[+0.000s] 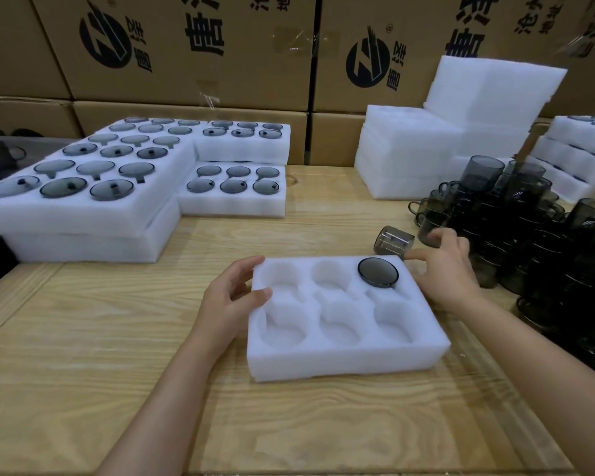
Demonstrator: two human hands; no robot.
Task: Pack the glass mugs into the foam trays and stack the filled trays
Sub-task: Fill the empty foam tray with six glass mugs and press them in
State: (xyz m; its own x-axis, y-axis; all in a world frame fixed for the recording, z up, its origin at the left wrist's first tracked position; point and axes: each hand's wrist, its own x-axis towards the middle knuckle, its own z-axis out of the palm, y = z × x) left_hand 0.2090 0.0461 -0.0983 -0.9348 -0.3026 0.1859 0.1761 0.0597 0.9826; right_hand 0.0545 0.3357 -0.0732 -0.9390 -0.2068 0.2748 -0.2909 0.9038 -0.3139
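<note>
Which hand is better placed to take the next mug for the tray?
Right. The right hand is next to the lying mug and the mug pile; the left hand grips the foam tray.

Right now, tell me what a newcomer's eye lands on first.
The white foam tray at centre, gripped at its left edge by the left hand, with one dark mug in its far right pocket. Then the heap of glass mugs at the right, and filled trays stacked at far left.
</note>
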